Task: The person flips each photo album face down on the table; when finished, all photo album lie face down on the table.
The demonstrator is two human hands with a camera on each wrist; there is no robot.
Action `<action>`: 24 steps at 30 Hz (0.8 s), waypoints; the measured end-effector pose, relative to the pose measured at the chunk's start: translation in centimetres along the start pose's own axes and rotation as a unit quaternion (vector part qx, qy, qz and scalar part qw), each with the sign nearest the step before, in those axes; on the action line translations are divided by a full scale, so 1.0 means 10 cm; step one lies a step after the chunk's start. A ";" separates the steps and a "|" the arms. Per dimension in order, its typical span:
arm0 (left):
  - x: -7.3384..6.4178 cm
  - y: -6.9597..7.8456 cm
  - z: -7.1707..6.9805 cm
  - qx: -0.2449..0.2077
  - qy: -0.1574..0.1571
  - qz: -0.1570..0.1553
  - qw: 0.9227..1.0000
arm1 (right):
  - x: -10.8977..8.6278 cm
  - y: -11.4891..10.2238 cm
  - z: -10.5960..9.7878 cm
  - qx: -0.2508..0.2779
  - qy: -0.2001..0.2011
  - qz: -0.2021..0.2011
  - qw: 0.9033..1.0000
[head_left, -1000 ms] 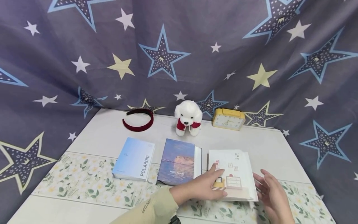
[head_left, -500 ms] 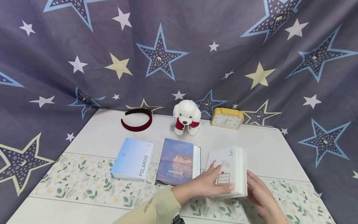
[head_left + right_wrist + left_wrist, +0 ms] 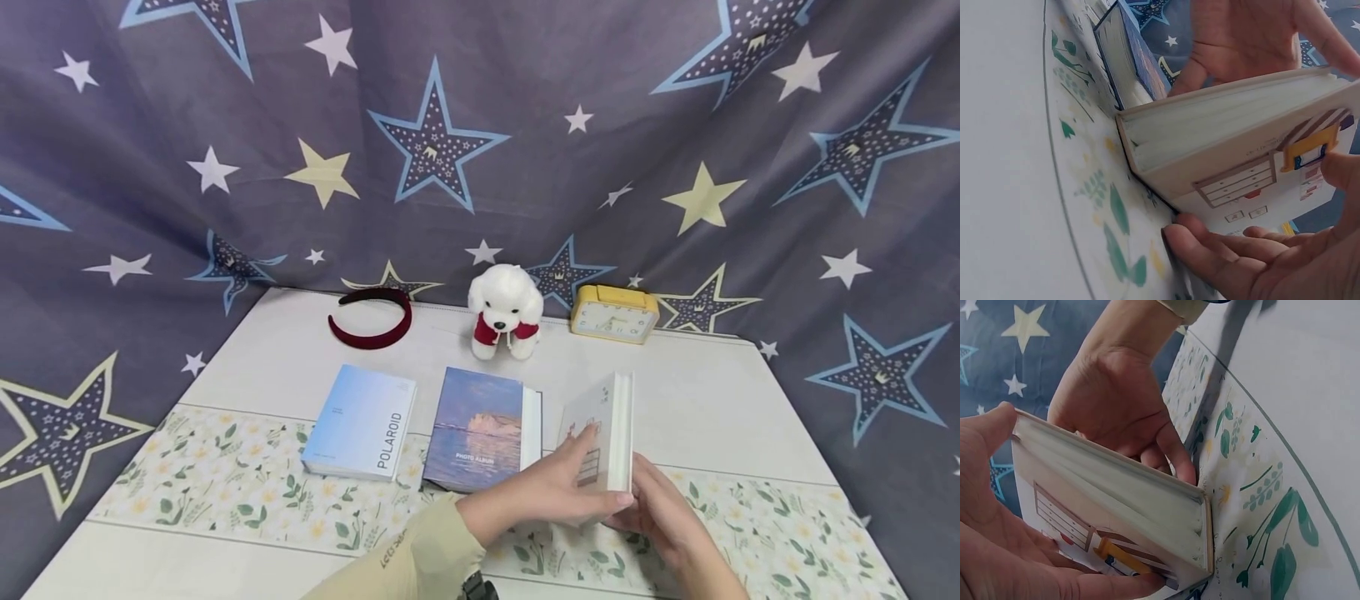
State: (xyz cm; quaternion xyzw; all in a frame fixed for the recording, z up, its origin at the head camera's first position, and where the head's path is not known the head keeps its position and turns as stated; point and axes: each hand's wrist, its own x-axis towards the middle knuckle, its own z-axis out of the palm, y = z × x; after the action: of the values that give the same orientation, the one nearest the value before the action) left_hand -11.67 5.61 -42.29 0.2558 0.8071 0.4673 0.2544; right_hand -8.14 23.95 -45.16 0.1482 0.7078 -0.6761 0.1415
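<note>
Both hands hold a thick white photo album (image 3: 622, 417) with furniture drawings on its covers, tipped up steeply on the table with its page edges facing right and up. My left hand (image 3: 551, 492) lies on the front cover, thumb reaching over to the page edge. In the left wrist view the left thumb (image 3: 1000, 422) hooks the album's upper corner. My right hand (image 3: 663, 508) supports the back cover. The right wrist view shows the right fingers (image 3: 1229, 247) bent at the lower edge, right thumb against the cover.
To the left lie a blue photo album (image 3: 476, 433) with a seascape cover and a pale blue Polaroid album (image 3: 360, 425). Behind stand a white plush dog (image 3: 504, 308) and a yellow alarm clock (image 3: 615, 317), with a dark red headband (image 3: 375, 340) lying at back left.
The white photo album has gone from lying flat to tipped up, its right side raised. My right hand has moved left from beside it onto its back cover; my left stays on the front.
</note>
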 end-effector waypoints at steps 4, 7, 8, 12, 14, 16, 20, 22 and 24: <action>-0.01 0.01 -0.03 -0.018 0.002 0.009 1.000 | 0.02 0.01 0.06 0.001 0.010 -0.012 1.000; -0.02 0.04 -0.04 -0.031 0.004 0.014 0.999 | 0.02 0.00 0.09 -0.004 0.013 -0.018 1.000; -0.02 0.05 -0.04 -0.032 0.005 0.017 0.999 | 0.01 -0.01 0.10 -0.006 0.014 -0.019 1.000; -0.04 0.07 -0.02 -0.026 0.018 0.012 0.999 | -0.02 -0.03 0.12 -0.009 0.012 -0.022 1.000; -0.06 0.07 0.00 -0.017 0.028 0.011 0.999 | -0.03 -0.04 0.13 -0.001 0.014 -0.022 1.000; -0.07 0.08 0.01 -0.012 0.039 0.017 0.999 | -0.03 -0.04 0.13 0.014 0.014 -0.021 1.000; -0.07 0.11 0.02 -0.016 0.065 0.054 0.996 | -0.04 -0.05 0.10 0.040 0.006 -0.018 0.999; -0.07 0.13 0.01 -0.020 0.087 0.072 0.993 | -0.04 -0.06 0.08 0.045 0.005 -0.020 0.999; -0.06 0.14 0.00 -0.026 0.113 0.079 0.990 | -0.05 -0.06 0.06 0.052 0.008 -0.018 0.998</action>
State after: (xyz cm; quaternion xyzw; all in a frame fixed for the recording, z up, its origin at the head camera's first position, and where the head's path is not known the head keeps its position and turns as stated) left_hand -10.96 5.79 -40.94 0.2570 0.7956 0.5329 0.1304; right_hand -7.93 23.30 -44.43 0.1478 0.6754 -0.7133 0.1154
